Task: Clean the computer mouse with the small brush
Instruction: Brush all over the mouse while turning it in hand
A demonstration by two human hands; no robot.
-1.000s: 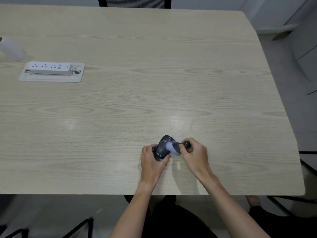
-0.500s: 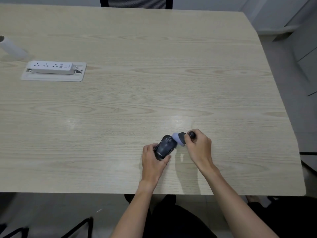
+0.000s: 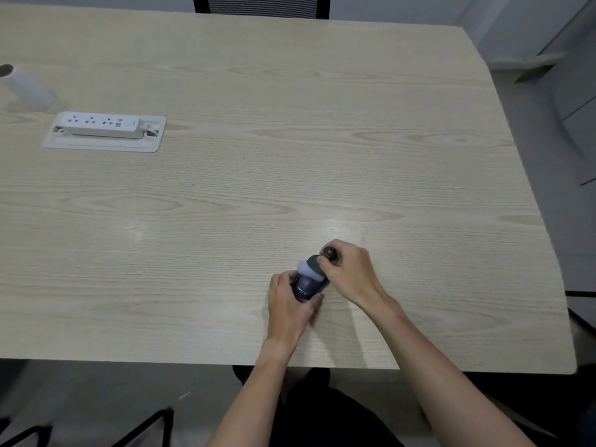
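head view: light wood-grain table (image 3: 290,156), black computer mouse (image 3: 304,287) sits on it near the front edge, right of centre. left hand (image 3: 288,304) grips the mouse from the near side, thumb on its right flank, fingers wrapped on the left flank. right hand (image 3: 350,274) is closed around the dark handle of the small brush (image 3: 319,262), round black knob end poking out above the fist. pale bluish bristles press on the far top of the mouse, slightly blurred. white power strip (image 3: 101,124) lies in a recessed tray far left. white roll (image 3: 25,87) at the left edge. chair back (image 3: 261,6) beyond the far edge.
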